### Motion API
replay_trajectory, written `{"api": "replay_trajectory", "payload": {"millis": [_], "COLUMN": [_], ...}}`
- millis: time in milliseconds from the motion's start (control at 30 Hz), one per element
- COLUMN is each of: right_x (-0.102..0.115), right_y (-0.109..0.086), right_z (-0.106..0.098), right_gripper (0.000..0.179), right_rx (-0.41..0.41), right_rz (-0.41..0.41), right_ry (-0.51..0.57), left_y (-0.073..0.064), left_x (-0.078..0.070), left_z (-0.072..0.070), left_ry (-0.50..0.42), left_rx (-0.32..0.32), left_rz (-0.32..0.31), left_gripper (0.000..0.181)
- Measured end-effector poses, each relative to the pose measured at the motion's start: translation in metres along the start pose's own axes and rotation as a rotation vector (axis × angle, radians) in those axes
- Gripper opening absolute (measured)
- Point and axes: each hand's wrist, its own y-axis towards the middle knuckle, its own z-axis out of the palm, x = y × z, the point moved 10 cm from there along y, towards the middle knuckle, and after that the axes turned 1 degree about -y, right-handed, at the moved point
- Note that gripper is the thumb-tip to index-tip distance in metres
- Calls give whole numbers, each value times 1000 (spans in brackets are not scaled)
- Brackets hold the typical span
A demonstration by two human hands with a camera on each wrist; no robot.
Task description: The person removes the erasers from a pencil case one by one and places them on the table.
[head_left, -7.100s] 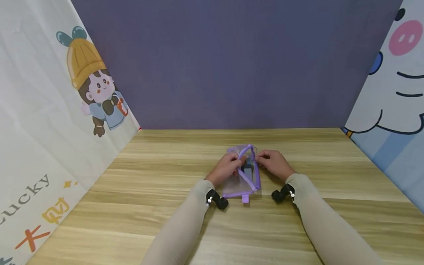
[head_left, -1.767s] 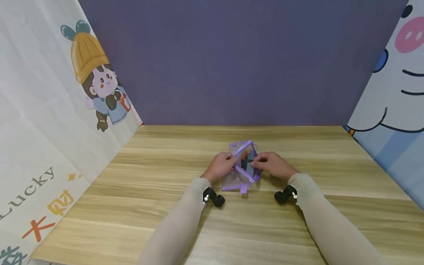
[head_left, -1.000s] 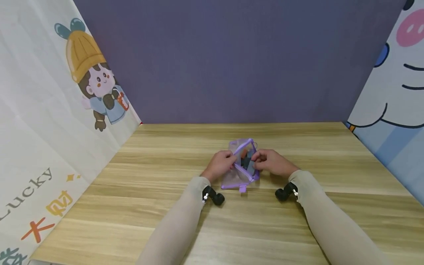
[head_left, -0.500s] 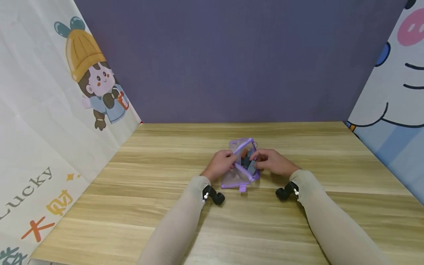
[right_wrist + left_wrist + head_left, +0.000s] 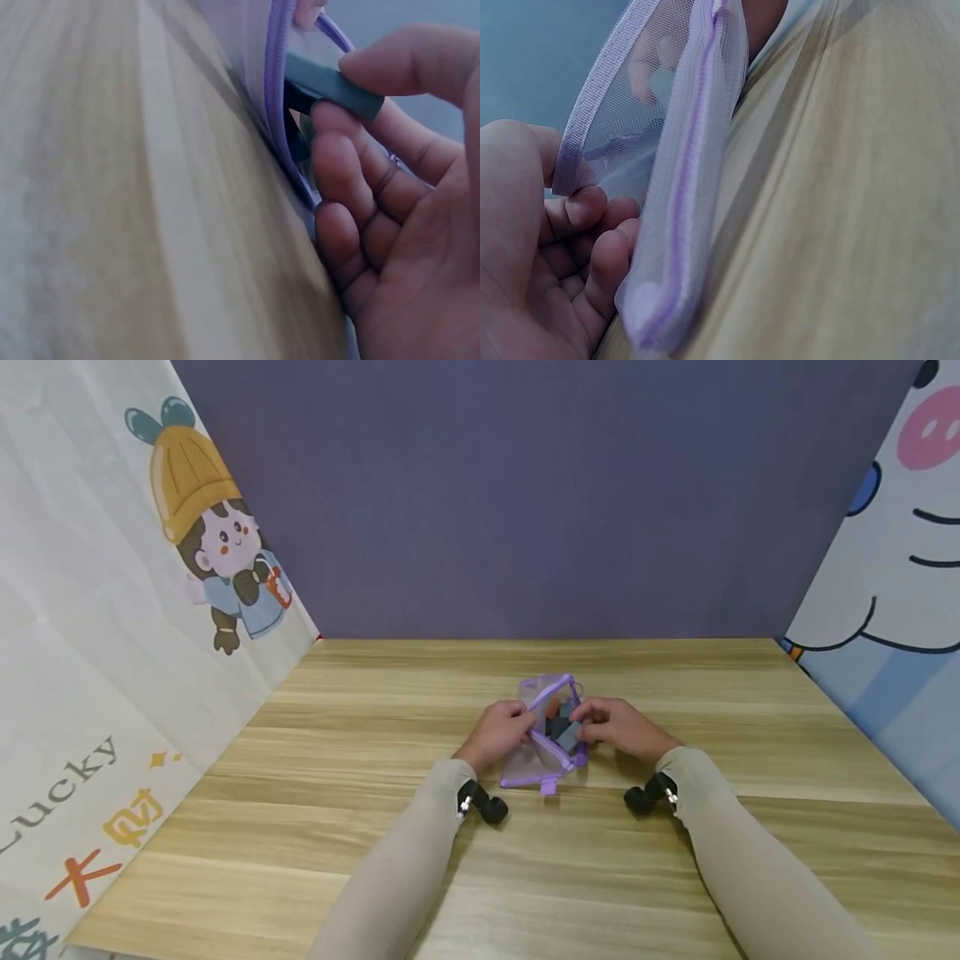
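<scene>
We start with the wooden table: its surface looks smooth, so a hard tug at either side could, we judge, make whatever rests there slide.

On it, between the two hands, lies the purple mesh pouch, mouth gaping toward the right. Its walls look limp, and we would expect the mouth to sag if its support slackened.

That support is the left hand, pinching the near edge of the mouth. If that pinch slipped, the mesh could drop across the other fingers.

The right hand, at the opposite side, pinches a grey-green block between thumb and fingers. One end sits within the mouth; tilted carelessly, it could catch on the zip or twist free of so small a grip.

Smaller still, an orange piece lies inside; a knock from the block might shift it.
</scene>
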Motion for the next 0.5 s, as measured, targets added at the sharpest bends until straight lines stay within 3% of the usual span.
{"api": "replay_trajectory", "payload": {"millis": [300, 500], "right_x": [-5, -5], "right_y": [-1, -1], "right_z": [-1, -2], "right_gripper": [28, 28], "right_rx": [-30, -39], "right_rz": [22, 19], "right_ry": [97, 99], "left_y": [-1, -1], "left_x": [2, 0], "left_z": [0, -1], "left_ry": [15, -9], "left_rx": [3, -1], "left_rz": [-4, -2], "left_gripper": [28, 25]}}
